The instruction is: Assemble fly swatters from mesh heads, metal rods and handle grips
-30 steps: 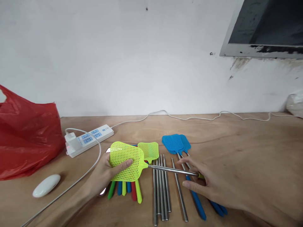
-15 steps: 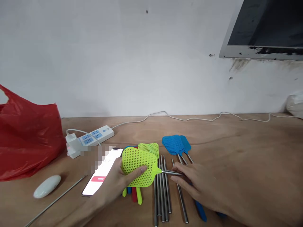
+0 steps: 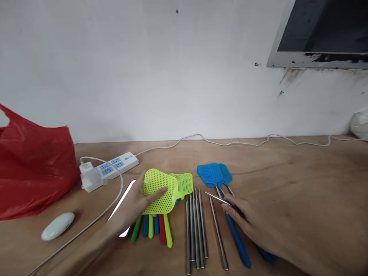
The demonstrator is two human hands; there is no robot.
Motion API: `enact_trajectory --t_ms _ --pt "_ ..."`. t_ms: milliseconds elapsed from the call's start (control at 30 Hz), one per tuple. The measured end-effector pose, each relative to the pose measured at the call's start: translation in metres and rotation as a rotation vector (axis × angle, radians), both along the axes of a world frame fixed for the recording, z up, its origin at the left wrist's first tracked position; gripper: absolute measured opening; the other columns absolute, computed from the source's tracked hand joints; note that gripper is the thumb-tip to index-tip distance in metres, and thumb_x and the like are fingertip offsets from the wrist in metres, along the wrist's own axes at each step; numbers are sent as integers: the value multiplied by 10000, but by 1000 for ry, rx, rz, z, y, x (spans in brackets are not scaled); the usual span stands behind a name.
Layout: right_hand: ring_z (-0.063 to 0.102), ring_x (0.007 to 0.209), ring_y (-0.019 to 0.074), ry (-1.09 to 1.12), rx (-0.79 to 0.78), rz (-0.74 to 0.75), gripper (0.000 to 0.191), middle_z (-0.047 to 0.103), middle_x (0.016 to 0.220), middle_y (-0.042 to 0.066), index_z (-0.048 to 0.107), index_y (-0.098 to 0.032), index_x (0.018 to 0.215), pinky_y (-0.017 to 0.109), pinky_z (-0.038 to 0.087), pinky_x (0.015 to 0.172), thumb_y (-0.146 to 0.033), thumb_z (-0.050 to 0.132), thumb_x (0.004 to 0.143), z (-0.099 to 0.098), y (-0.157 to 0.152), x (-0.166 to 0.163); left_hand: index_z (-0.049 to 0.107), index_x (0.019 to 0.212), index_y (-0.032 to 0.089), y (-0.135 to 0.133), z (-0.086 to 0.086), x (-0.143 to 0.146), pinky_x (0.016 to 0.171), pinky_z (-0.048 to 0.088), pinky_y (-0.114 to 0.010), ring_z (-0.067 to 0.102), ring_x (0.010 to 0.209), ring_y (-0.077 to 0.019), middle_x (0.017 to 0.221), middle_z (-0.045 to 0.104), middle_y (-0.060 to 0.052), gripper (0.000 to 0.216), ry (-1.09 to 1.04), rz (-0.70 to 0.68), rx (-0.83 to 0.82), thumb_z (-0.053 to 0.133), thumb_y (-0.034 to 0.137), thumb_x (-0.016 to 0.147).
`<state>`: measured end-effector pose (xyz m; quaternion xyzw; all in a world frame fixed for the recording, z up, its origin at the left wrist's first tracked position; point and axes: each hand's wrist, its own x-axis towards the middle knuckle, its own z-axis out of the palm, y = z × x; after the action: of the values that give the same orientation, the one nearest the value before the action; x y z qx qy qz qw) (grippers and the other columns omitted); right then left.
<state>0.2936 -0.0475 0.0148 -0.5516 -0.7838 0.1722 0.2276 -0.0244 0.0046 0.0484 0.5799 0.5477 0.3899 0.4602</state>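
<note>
My left hand (image 3: 133, 203) grips a yellow-green perforated fly swatter head (image 3: 159, 193), thumb on top. Its short neck points right, with no rod in it. A metal rod (image 3: 220, 199) lies between the thumb and fingers of my right hand (image 3: 247, 220), its bare tip aimed left toward the neck, apart from it. Another yellow-green swatter head (image 3: 184, 183) lies behind the held one. Under my left hand fan out several coloured handles (image 3: 162, 232): green, blue, red and yellow-green. Several metal rods (image 3: 197, 230) lie side by side between my hands. Assembled blue fly swatters (image 3: 209, 173) lie beyond and under my right hand.
A phone (image 3: 124, 203) lies partly behind my left forearm. Left of it are a white mouse-shaped object (image 3: 57, 226), a red plastic bag (image 3: 37, 168) and a power strip (image 3: 117, 168) with a plug and cable (image 3: 115, 201). A thin cord (image 3: 230, 145) runs along the wall.
The yellow-green swatter head and the metal rod, joined before, are now apart. My left hand has moved left and up with the head; my right has shifted slightly right with the rod.
</note>
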Motion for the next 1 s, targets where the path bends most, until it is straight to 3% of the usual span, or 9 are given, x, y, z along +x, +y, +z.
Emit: enact_trajectory --t_ms 67,167,233,333,467,667,800,933,1000 --pt "603 606 188 42 2 -3 335 618 667 -17 581 -257 831 281 406 580 -448 380 1018 4 0 -7 556 1214 220 12 -2 4 732 604 -381 727 939 -306 1034 751 -79 611 214 11 128 748 545 733" --pt "579 606 177 47 -2 17 341 605 675 -21 572 -253 827 278 395 589 -444 369 1024 9 3 -14 553 1199 178 37 -5 4 633 570 -338 721 870 -302 1023 737 -117 632 549 -142 250 664 622 763" --pt "556 587 165 45 -12 28 341 580 658 -29 552 -247 812 272 374 575 -438 368 1027 11 5 -16 602 1152 177 53 -5 2 596 538 -309 716 813 -283 986 746 -111 589 608 -230 276 611 645 795" --pt "533 574 155 46 -12 35 348 538 625 -40 526 -240 792 271 359 576 -433 361 1030 11 9 -19 694 985 187 71 -5 2 566 469 -260 670 653 -209 742 727 -39 482 694 -367 328 489 614 896" --pt "542 644 170 40 12 23 354 540 662 -28 513 -234 762 286 359 622 -424 369 1024 8 14 -23 710 933 186 85 -12 7 569 409 -268 613 617 -204 613 642 -9 402 845 -386 433 498 527 924" --pt "500 664 168 211 -75 33 365 473 664 -39 520 -221 774 289 350 636 -435 352 1017 10 24 -24 662 1062 150 76 -21 15 747 501 -401 647 941 -318 1078 665 -158 433 948 -271 570 382 474 997" --pt "419 608 145 391 -173 17 399 360 627 -59 538 -217 775 266 326 582 -497 363 999 7 33 -21 588 1276 212 51 -19 16 999 459 -432 588 1193 -298 1296 632 -108 481 911 -451 621 417 558 988" --pt "277 485 114 556 -270 3 452 271 571 -82 551 -220 779 248 223 458 -608 405 956 -1 39 -20 358 1503 184 39 -27 11 1127 328 -546 379 1406 -401 1562 382 -182 1000 881 -652 600 635 766 738" --pt "243 464 106 610 -303 -2 482 261 566 -86 562 -218 788 244 192 432 -654 417 931 -3 40 -20 310 1529 186 41 -34 9 1137 289 -588 333 1428 -423 1578 346 -194 1077 875 -707 592 654 782 701"
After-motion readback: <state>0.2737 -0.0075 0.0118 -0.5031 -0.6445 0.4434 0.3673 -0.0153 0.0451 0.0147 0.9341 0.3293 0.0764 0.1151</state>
